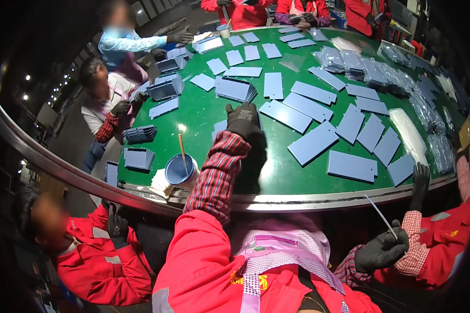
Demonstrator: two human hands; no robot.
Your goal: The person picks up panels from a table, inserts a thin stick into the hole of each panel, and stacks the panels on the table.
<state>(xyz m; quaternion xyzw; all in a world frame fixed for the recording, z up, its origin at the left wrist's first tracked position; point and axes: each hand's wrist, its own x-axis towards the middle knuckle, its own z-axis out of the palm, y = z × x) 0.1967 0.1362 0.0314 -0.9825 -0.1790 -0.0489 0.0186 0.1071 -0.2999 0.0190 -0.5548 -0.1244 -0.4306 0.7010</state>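
Over the green table, my left hand (pixel 243 121), in a dark glove, is wrapped across a blue-grey panel (pixel 219 127). Only the panel's ends show beside the glove; my thumb is hidden. Just beyond it stands a stack of similar panels (pixel 235 88). Low on the right, in front of the table edge, my gloved right hand (pixel 384 249) is closed around a thin stick (pixel 380 215) like a fine brush. The stick slants up to the left, its upper part blue-grey. A pot of blue paint (pixel 181 170) with a wooden handle standing in it is left of my left forearm.
Loose panels (pixel 312 142) cover much of the green table (pixel 282 177). Plastic-wrapped panels (pixel 371 70) are heaped on the right, near a white plastic roll (pixel 407 135). A metal rim (pixel 297 202) edges the table. Co-workers sit close on both sides and at the far edge.
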